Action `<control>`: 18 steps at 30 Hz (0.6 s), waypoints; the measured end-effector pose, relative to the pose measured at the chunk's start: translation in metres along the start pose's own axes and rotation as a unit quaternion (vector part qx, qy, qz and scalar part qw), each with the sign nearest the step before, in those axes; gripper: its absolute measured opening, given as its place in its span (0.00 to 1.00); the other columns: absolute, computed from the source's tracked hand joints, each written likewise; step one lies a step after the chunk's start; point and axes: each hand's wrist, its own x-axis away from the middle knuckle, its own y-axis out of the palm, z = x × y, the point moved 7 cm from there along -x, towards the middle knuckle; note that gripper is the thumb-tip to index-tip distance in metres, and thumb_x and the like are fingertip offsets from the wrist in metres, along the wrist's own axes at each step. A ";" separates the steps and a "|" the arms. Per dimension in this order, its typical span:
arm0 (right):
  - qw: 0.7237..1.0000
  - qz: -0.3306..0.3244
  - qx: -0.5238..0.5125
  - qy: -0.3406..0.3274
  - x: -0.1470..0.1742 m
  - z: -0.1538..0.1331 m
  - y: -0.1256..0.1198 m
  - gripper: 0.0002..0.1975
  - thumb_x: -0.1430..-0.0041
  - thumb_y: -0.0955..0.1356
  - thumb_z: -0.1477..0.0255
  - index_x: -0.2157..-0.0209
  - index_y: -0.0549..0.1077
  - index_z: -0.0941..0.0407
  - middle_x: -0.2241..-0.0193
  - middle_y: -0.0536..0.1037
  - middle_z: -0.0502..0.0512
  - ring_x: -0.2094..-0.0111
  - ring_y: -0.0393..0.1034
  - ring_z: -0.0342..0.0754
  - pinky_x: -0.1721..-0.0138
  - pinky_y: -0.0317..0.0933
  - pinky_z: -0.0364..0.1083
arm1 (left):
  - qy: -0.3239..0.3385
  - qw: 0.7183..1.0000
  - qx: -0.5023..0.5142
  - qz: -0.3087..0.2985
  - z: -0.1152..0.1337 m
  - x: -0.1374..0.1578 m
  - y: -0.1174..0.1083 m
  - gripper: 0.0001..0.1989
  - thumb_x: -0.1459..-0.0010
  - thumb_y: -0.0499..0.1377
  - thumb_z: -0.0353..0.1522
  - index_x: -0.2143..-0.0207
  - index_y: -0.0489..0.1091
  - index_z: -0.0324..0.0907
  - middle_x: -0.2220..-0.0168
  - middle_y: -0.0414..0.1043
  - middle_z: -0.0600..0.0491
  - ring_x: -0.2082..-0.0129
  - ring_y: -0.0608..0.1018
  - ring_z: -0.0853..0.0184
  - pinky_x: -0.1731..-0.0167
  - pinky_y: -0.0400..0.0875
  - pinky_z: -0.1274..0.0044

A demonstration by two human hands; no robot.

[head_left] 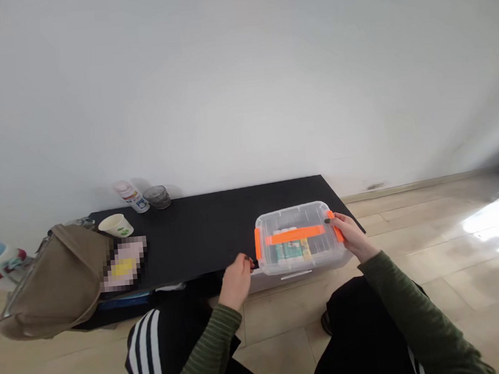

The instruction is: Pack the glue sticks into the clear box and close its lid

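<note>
A clear plastic storage box (293,212) with orange clips and an orange handle (295,235) sits at the right front of the black table. Green and yellow packets (292,249) show through its lid. My right hand (353,237) grips the box's right side at the orange clip (335,226), thumb on top. Just off the box's front left corner is my left hand (235,280), its fingers curled together at the table's front edge. Something small and dark shows at those fingertips, too small to name.
On the left of the black table (209,225) stand a paper cup (116,226), a spray can (132,196) and stacked glass bowls (158,197). A brown bag (59,279) lies at the left end beside a blurred pink item (128,256). A wall (241,94) rises behind.
</note>
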 end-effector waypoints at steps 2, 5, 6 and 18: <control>1.000 -0.005 -0.021 0.010 -0.020 0.007 0.016 0.14 0.61 0.75 0.67 0.73 0.70 0.56 0.80 0.70 0.47 0.79 0.62 0.41 0.77 0.58 0.41 | 0.007 0.996 0.084 0.031 0.012 -0.017 -0.031 0.21 0.33 0.42 0.44 0.58 0.68 0.41 0.62 0.76 0.45 0.68 0.79 0.64 0.73 0.72 0.76; 0.999 -0.022 -0.041 0.014 -0.048 0.016 0.038 0.14 0.60 0.74 0.67 0.73 0.69 0.56 0.80 0.70 0.47 0.78 0.62 0.41 0.76 0.59 0.42 | 0.011 0.995 0.096 0.030 0.027 -0.044 -0.057 0.23 0.36 0.46 0.50 0.58 0.68 0.42 0.63 0.74 0.47 0.73 0.77 0.67 0.79 0.69 0.78; 0.999 -0.032 -0.040 0.013 -0.056 0.019 0.045 0.14 0.59 0.74 0.66 0.73 0.68 0.55 0.80 0.70 0.47 0.78 0.63 0.42 0.75 0.59 0.42 | 0.004 0.996 0.089 0.027 0.030 -0.054 -0.062 0.24 0.37 0.47 0.51 0.58 0.68 0.42 0.63 0.74 0.48 0.74 0.77 0.67 0.80 0.69 0.79; 0.931 -0.037 0.350 -0.095 -0.099 0.009 0.061 0.21 0.40 0.62 0.55 0.80 0.65 0.55 0.81 0.66 0.47 0.75 0.59 0.43 0.74 0.50 0.43 | 0.035 0.999 -0.012 0.012 0.032 -0.124 -0.061 0.23 0.35 0.45 0.47 0.52 0.68 0.43 0.62 0.77 0.46 0.63 0.78 0.58 0.63 0.68 0.71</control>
